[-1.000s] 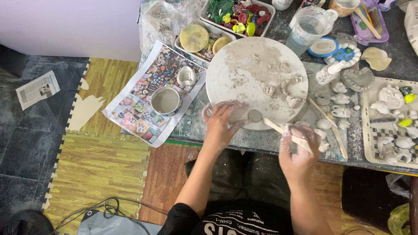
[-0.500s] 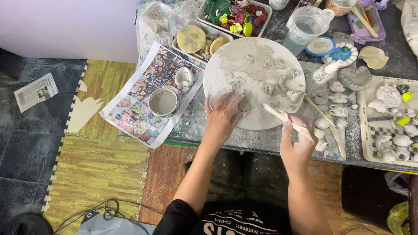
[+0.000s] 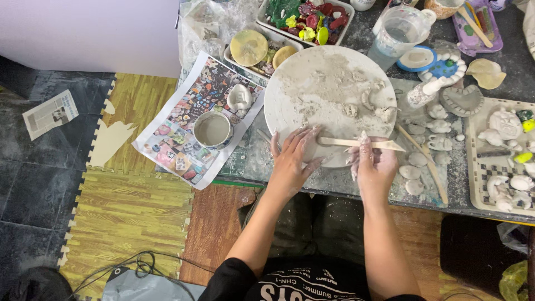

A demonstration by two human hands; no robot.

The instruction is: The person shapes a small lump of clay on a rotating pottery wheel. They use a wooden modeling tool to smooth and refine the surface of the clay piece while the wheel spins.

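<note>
A paper sheet (image 3: pixel 50 113) lies on the dark floor at 9 o'clock, with foam mats (image 3: pixel 131 206) beside it. A printed sheet (image 3: pixel 192 125) hangs over the table edge, and a cup (image 3: pixel 212 130) of grey slip stands on it.

The left hand (image 3: pixel 292 161) is laid flat, fingers spread, on the near rim of the round board (image 3: pixel 312 111); nothing is grasped by it. Just at its 3 o'clock, the right hand (image 3: pixel 374 167) is closed around a wooden tool (image 3: pixel 359 143). The tool's long axis runs nearly level, from 9 to 3 o'clock, its blunt end close to the left fingertips and its pointed end past the board's edge. The tool is held over the board's near rim; whether it touches the clay cannot be told. Clay scraps (image 3: pixel 356 103) lie at 12 o'clock of the tool, nearer the right hand.

The table (image 3: pixel 345 187) is dusty and crowded: a jug (image 3: pixel 398 33) at 1 o'clock, a wooden stick (image 3: pixel 423 164) and small clay pieces (image 3: pixel 437 127) at 3 o'clock, a tray (image 3: pixel 476 167) at the far right.
</note>
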